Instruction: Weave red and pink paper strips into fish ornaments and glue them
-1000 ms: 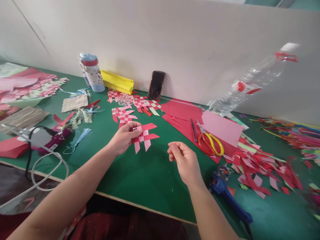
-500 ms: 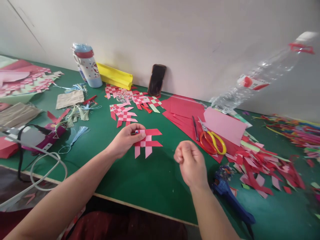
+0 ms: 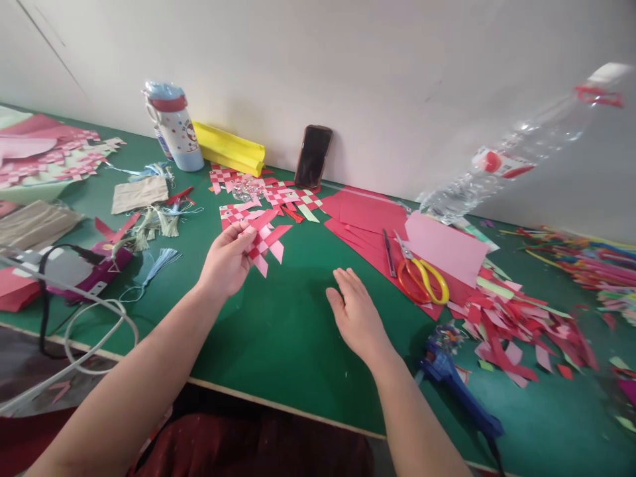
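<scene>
My left hand point(image 3: 228, 260) pinches a woven red-and-pink paper fish point(image 3: 267, 240) between thumb and fingers, tilted and raised over the green table. Its strip ends point to the right and down. Just behind it lies another woven paper fish point(image 3: 232, 212), partly covered by the held one. More woven fish point(image 3: 282, 196) in red, pink and pale green are heaped farther back. My right hand point(image 3: 358, 318) hovers over the table with nothing in it, its fingers stretched out and the thumb apart.
To the right are scissors point(image 3: 426, 279), a dark pen-like tool point(image 3: 389, 254), red paper sheets point(image 3: 370, 215), paper scraps point(image 3: 511, 331) and a blue glue gun point(image 3: 460, 391). A phone point(image 3: 313, 157), flask point(image 3: 181, 136) and plastic bottle point(image 3: 507, 162) stand behind. Cables point(image 3: 74, 361) and tassels point(image 3: 154, 265) lie left.
My left hand has moved back and to the left with the paper fish, which is now tilted. My right hand has uncurled from a fist and shifted slightly left.
</scene>
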